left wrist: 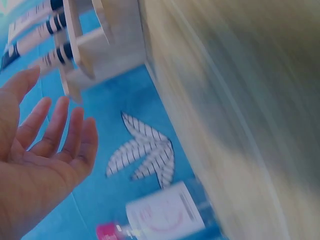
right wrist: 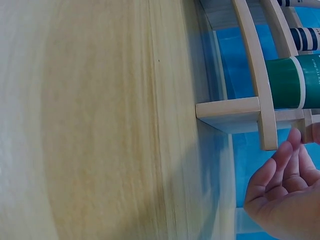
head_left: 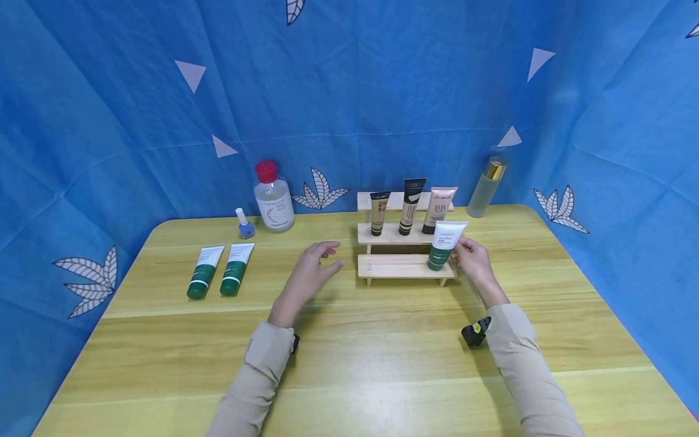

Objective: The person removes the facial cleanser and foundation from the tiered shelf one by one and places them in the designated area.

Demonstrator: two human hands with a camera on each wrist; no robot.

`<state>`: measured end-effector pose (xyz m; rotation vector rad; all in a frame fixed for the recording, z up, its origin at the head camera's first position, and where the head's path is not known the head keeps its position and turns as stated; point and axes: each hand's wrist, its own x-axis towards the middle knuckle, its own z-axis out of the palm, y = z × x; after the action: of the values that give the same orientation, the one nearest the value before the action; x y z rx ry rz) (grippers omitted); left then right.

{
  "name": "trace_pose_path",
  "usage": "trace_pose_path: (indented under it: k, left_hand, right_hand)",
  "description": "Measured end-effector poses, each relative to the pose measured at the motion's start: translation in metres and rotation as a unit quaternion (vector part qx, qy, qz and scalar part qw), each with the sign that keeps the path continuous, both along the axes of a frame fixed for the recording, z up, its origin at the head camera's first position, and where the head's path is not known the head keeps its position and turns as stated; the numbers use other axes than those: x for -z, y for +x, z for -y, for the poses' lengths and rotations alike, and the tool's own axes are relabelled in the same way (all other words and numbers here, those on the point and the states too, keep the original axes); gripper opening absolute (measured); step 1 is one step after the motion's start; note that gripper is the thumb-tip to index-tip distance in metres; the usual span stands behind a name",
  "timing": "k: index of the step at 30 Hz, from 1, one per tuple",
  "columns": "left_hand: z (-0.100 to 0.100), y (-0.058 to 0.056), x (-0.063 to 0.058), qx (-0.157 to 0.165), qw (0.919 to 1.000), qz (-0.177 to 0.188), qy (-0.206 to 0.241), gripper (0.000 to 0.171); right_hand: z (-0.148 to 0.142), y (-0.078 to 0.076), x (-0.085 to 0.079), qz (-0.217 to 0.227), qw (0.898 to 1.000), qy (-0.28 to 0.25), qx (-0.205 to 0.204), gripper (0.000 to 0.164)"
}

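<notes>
A white-and-green squeeze tube (head_left: 443,245) stands cap down at the right end of the lower tier of a wooden step rack (head_left: 395,266). My right hand (head_left: 476,262) is just right of this tube, fingers bent and fingertips close to the rack's end; in the right wrist view a gap shows between the fingers (right wrist: 282,162) and the green cap (right wrist: 286,84). To the left of the rack, my left hand (head_left: 310,274) hovers over the table with nothing in it, fingers loosely spread. Its palm (left wrist: 47,172) shows in the left wrist view.
The middle tier holds a gold tube (head_left: 378,213), a black tube (head_left: 411,206) and a pink BB tube (head_left: 438,209). Behind right stands a gold-capped bottle (head_left: 486,187). At left are a red-capped bottle (head_left: 274,203), blue nail polish (head_left: 246,226) and two green-white tubes (head_left: 237,270).
</notes>
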<state>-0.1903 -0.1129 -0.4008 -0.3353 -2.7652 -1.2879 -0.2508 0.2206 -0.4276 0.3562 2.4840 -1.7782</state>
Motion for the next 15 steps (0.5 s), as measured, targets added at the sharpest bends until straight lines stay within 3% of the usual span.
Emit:
trace_pose_path:
  k: [8,15]
  left_hand:
    - [-0.04,-0.01,0.002,0.066,0.9978,-0.007,-0.004,0.042]
    - [-0.073,-0.019,0.002,0.102,0.9948,0.002,0.001,0.04]
  right_hand:
    - [-0.001,0.0,-0.002,-0.001,1.0,0.011,-0.001,0.043]
    - [0.0,0.0,-0.003,0.005,1.0,0.018,-0.002,0.043]
